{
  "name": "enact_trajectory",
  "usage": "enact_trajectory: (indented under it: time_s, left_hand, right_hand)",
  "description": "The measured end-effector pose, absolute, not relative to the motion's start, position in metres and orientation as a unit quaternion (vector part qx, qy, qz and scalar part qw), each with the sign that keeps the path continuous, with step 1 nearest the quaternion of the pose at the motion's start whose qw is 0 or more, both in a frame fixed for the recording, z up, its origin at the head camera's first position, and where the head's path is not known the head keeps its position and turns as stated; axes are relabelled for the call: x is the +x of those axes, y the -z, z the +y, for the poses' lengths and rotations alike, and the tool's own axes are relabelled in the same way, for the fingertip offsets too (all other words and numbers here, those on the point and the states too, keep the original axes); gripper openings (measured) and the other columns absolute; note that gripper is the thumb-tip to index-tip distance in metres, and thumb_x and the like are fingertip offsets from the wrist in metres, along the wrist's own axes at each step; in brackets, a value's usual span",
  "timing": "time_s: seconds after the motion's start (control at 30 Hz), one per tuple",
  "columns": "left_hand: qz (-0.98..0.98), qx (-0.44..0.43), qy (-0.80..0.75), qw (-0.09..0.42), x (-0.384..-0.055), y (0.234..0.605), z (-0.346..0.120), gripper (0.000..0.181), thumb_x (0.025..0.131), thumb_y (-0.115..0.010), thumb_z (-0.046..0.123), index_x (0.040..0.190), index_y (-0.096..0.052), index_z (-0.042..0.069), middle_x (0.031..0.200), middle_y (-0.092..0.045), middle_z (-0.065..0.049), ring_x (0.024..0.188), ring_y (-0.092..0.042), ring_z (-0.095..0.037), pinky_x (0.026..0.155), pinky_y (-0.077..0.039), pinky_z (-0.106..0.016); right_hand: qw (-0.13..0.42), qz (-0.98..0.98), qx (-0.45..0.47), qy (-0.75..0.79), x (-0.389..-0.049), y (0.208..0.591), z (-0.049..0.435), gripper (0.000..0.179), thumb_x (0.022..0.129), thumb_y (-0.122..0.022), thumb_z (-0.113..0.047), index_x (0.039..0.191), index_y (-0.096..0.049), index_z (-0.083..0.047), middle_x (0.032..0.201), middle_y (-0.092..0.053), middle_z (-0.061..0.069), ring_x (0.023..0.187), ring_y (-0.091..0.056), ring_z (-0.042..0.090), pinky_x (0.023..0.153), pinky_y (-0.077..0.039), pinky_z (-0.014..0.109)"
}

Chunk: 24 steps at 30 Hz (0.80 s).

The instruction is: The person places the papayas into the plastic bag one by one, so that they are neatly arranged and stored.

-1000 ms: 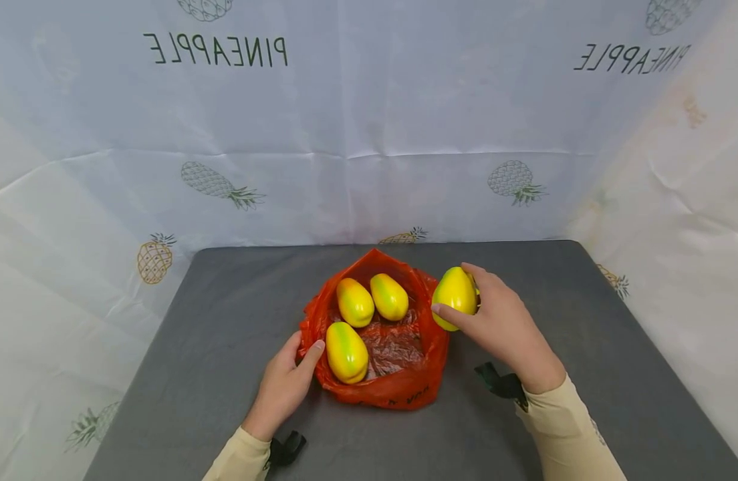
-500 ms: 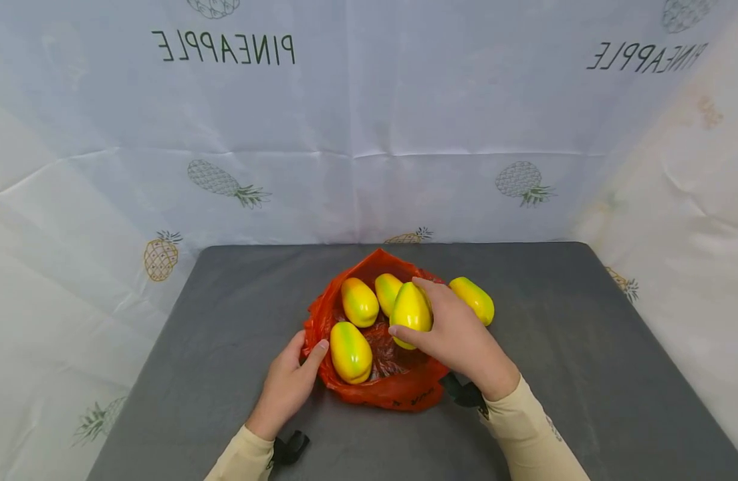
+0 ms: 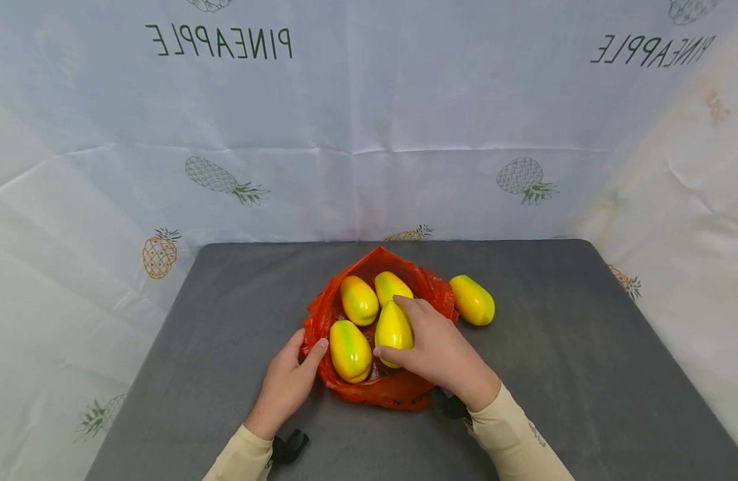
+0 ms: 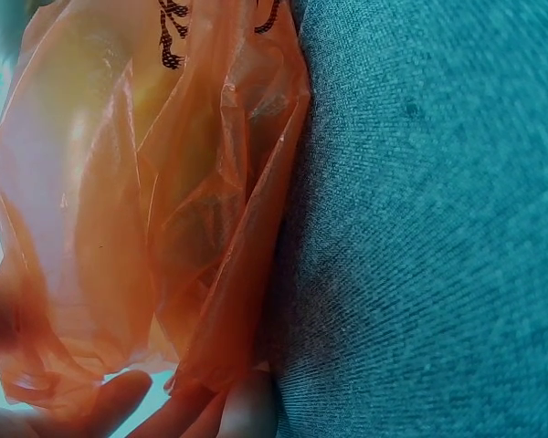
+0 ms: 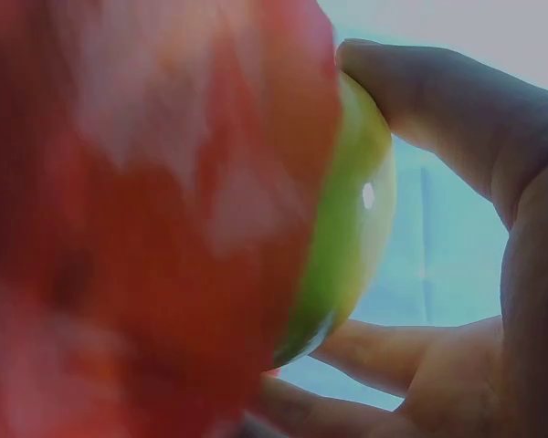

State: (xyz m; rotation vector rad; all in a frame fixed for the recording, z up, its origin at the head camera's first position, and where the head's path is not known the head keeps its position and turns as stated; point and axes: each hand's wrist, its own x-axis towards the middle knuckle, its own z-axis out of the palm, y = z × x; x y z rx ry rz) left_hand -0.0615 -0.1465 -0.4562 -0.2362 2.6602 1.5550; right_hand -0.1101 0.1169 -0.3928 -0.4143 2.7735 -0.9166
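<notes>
A red plastic bag (image 3: 384,394) stands with its mouth wide on the table, three yellow-green papayas inside, among them a front-left papaya (image 3: 350,352). My left hand (image 3: 287,387) grips the bag's left rim between thumb and fingers; the left wrist view shows the fingertips at the thin orange-red film (image 4: 100,228). Over the bag's mouth, my right hand (image 3: 444,354) holds another papaya (image 3: 394,334) between thumb and fingers. In the right wrist view the bag's side partly hides this held papaya (image 5: 361,210).
One more papaya (image 3: 472,300) lies on the dark grey table (image 3: 561,374) just right of the bag. A white cloth (image 3: 369,100) printed with pineapples hangs behind the table and along both sides.
My right hand has carried its papaya leftward from beside the bag to over and into the mouth, uncovering the papaya on the table. My left hand keeps its grip on the rim.
</notes>
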Motion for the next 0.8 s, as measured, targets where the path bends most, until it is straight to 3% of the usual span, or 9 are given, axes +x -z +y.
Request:
enact_trajectory:
  time_s: [0.33, 0.8]
  left_hand:
    - [0.862, -0.072, -0.501, 0.023, -0.062, 0.457, -0.147, 0.048, 0.109, -0.063, 0.046, 0.149, -0.058, 0.019, 0.14, -0.071, -0.005, 0.116, -0.067, -0.022, 0.107, -0.058, -0.052]
    - [0.862, -0.072, -0.502, 0.022, -0.062, 0.457, -0.146, 0.048, 0.109, -0.063, 0.044, 0.149, -0.058, 0.018, 0.139, -0.071, -0.006, 0.114, -0.066, -0.022, 0.108, -0.058, -0.052]
  right_hand:
    - [0.11, 0.934, -0.153, 0.303, -0.107, 0.401, 0.109, 0.096, 0.083, -0.089, -0.056, 0.159, -0.05, -0.014, 0.152, -0.06, 0.006, 0.11, -0.065, 0.019, 0.096, -0.061, 0.042]
    - [0.126, 0.934, -0.163, 0.293, -0.109, 0.407, 0.105, 0.094, 0.08, -0.09, -0.054, 0.157, -0.051, -0.015, 0.138, -0.062, 0.005, 0.099, -0.062, 0.018, 0.085, -0.06, 0.038]
